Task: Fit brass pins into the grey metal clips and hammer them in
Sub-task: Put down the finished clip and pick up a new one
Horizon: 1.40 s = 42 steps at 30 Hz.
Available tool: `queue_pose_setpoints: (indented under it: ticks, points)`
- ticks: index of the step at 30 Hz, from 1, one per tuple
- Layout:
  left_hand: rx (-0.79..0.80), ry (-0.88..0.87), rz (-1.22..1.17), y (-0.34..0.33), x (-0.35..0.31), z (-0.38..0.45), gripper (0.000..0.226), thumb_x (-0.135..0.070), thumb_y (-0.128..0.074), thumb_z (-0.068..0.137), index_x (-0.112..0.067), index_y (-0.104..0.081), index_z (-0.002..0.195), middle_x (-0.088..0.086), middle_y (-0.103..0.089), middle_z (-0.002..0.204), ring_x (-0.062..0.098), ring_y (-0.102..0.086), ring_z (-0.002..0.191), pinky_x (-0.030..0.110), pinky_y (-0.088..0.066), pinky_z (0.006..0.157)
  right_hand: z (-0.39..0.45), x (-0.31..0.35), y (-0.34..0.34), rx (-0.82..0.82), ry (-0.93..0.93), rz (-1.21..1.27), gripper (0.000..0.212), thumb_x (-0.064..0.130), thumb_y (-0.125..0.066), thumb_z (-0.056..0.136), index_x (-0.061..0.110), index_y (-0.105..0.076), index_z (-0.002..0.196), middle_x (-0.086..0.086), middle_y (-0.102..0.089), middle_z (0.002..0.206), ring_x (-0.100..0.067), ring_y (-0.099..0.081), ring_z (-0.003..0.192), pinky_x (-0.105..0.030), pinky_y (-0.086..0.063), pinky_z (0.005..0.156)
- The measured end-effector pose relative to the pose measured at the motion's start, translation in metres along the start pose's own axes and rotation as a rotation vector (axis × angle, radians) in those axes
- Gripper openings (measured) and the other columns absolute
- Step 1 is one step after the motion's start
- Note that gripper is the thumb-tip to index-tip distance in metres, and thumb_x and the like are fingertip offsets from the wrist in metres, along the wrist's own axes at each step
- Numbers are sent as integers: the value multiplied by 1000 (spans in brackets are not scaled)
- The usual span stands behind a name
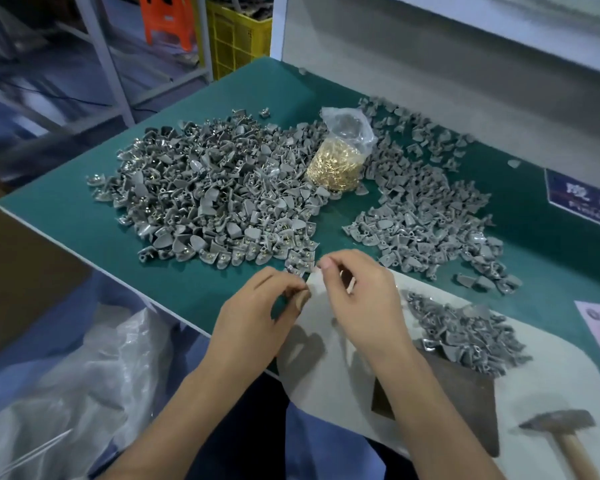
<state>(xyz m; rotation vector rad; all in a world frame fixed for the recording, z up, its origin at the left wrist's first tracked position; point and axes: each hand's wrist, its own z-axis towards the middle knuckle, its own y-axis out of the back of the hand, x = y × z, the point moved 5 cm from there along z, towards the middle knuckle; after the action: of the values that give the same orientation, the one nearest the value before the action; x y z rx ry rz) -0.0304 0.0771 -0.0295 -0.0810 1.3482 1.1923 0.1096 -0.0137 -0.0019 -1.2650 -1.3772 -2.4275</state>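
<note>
- Bare green mat (84, 230) lay left of your grey clips (215, 199).
- Your left hand (260, 313) pinched something small, unidentifiable.
- Your right hand (357, 296) curled, thumb-forefinger pressed together.

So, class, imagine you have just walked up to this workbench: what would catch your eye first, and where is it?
Probably the clear bag of brass pins, bright gold, standing mid-table between two sprawling heaps of grey metal clips. Next, the person's left hand and right hand, close together at the near edge, fingers pinched over something too small to make out. A hammer lies unused at the bottom right.
</note>
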Motion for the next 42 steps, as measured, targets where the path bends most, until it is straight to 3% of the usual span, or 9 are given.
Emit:
queue_pose_setpoints:
  ticks: [6, 10, 13, 16, 22, 28, 33, 37, 42]
  points:
    - [229, 17, -39, -36, -24, 17, 10, -26, -66, 92, -35, -65, 88, -20, -61, 89, -7, -51, 75, 12, -32, 62, -40, -31, 61, -241, -143, 38, 22, 41, -52, 101, 31, -70, 93, 12, -67, 81, -10, -62, 71, -38, -49, 63]
    - [292, 72, 62, -58, -25, 21, 11, -42, -68, 90, -39, -65, 100, -22, -61, 93, -6, -53, 74, 19, -37, 62, -78, -53, 95, -354, -263, 34, 36, 51, -42, 103, 33, -71, 90, 12, -68, 77, -10, -64, 70, -37, -51, 61]
    - [297, 47, 236, -71, -33, 25, 20, -53, -66, 88, -39, -64, 102, -20, -60, 94, -4, -53, 81, 21, -38, 65, -103, -63, 108, -457, -327, 117, 42, 54, -38, 104, 37, -71, 86, 16, -70, 78, -5, -66, 74, -21, -47, 64]
    - [275, 49, 308, -83, -38, 26, 23, -57, -66, 86, -39, -64, 99, -17, -58, 93, 1, -57, 87, 25, -41, 67, -122, -68, 110, -550, -364, 256, 44, 57, -38, 102, 35, -73, 86, 10, -68, 74, -8, -63, 70, -19, -46, 65]
    - [185, 21, 311, -103, -54, 28, 24, -58, -67, 84, -39, -63, 97, -17, -57, 92, -1, -54, 83, 25, -44, 67, -121, -69, 110, -501, -335, 227, 39, 41, -39, 106, 32, -69, 82, 14, -66, 76, -5, -63, 76, -11, -40, 65]
    - [147, 41, 342, -104, -51, 29, 11, -49, -68, 90, -38, -69, 92, -18, -56, 86, -12, -49, 74, 8, -29, 60, -127, -70, 110, -534, -324, 273, 39, 43, -38, 107, 33, -69, 84, 15, -65, 77, -7, -64, 77, -13, -41, 65]
    - [60, 45, 268, -103, -49, 21, 25, -47, -71, 89, -28, -67, 106, -11, -56, 102, 6, -53, 77, 27, -44, 70, -126, -71, 110, -506, -318, 320, 38, 41, -38, 107, 33, -68, 85, 14, -64, 76, -9, -64, 77, -16, -42, 66]
    - [50, 19, 244, -101, -50, 19, 21, -42, -72, 88, -27, -66, 102, -18, -53, 91, -3, -51, 79, 13, -36, 68, -128, -74, 110, -483, -318, 340, 37, 37, -40, 108, 31, -69, 86, 14, -64, 75, -8, -64, 77, -15, -42, 67]
    - [79, -3, 179, -96, -47, 13, 18, -31, -73, 89, -27, -67, 105, -16, -55, 91, 7, -53, 78, 9, -40, 69, -127, -74, 110, -459, -294, 303, 38, 36, -40, 107, 27, -70, 85, 14, -63, 73, -9, -63, 75, -16, -41, 66]
